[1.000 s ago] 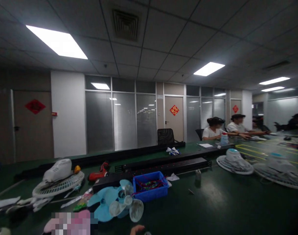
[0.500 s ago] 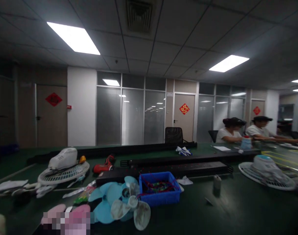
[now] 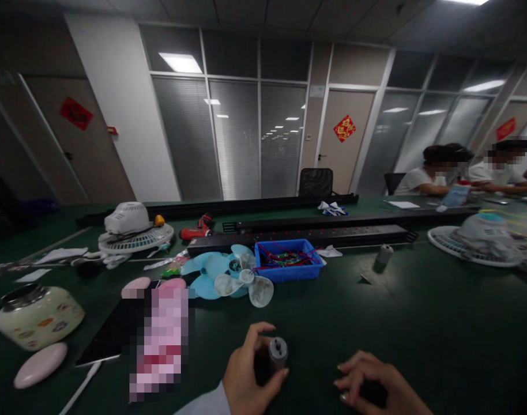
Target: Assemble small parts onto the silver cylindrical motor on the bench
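My left hand (image 3: 250,372) is curled round a small grey metal cylinder (image 3: 278,353), with the thumb at its near side and the index finger behind it. The cylinder stands upright, and its round top face shows dark slots or holes. Part of its side is hidden by my fingers. To the right, my right hand (image 3: 367,380) hovers low over the green tabletop (image 3: 315,328), its fingers loosely bent and apart with nothing visible in them. A similar grey cylinder (image 3: 385,253) stands farther back on the right.
Blue and whitish fan blades (image 3: 220,271) lie beside a blue bin (image 3: 289,272) of wired parts. Behind are long black bars (image 3: 307,237) and a red power tool (image 3: 196,230). Fan heads (image 3: 127,219) sit left and right. A tablet (image 3: 112,334) and patterned pot (image 3: 41,317) lie left. Two people sit far right.
The view has tilted down toward the tabletop. Both of my hands have come into view at the bottom, the left one round a metal cylinder.
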Demonstrator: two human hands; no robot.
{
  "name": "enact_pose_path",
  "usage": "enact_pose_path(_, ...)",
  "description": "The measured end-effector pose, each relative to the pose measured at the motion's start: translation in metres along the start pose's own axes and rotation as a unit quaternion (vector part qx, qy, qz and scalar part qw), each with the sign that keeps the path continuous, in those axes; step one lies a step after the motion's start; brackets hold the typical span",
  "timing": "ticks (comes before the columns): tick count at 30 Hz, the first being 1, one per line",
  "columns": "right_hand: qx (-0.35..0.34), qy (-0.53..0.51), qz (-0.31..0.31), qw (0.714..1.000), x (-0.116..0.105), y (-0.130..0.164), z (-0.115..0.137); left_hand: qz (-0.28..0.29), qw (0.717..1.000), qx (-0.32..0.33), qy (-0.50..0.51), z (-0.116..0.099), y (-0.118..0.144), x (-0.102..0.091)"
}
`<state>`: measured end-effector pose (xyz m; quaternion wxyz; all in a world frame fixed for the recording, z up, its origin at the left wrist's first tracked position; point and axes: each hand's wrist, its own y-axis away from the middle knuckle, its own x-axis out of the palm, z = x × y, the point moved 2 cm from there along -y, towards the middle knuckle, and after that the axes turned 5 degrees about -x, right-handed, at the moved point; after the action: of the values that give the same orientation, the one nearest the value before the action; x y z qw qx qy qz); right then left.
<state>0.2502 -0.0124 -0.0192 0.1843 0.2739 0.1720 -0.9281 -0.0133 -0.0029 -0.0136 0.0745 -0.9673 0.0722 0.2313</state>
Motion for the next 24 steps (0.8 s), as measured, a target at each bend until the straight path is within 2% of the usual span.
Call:
enact_pose_path(3,0.013,-0.009,-0.016,1.000,-0.001,-0.010,-0.001,0.021,1.000,-0.018,0.007,-0.004,-0.001,-0.003)
enact_pose_path(5,0.013,-0.036,-0.043,0.998,-0.002,-0.027,0.003,0.033,0.999,-0.018,0.019,-0.005,-0.006,-0.004)
enact_pose_path(9,-0.080,-0.085,-0.129,0.985,0.008,-0.079,0.029,0.061,0.998,-0.002,0.027,-0.005,-0.017,-0.006)
enact_pose_path(12,-0.133,-0.107,-0.100,0.980,0.026,-0.105,0.053,0.067,0.997,0.027,0.020,-0.004,-0.021,-0.007)
enact_pose_path(16,-0.140,-0.113,-0.038,0.983,0.040,-0.109,0.065,0.062,0.997,0.044,0.016,-0.002,-0.019,-0.009)
enact_pose_path(20,-0.156,-0.105,-0.029,0.982,0.037,-0.103,0.064,0.065,0.997,0.041,0.025,-0.002,-0.015,-0.005)
enact_pose_path(24,-0.197,-0.047,-0.004,0.979,0.031,-0.099,0.063,0.008,0.999,0.026,0.020,-0.008,-0.006,0.003)
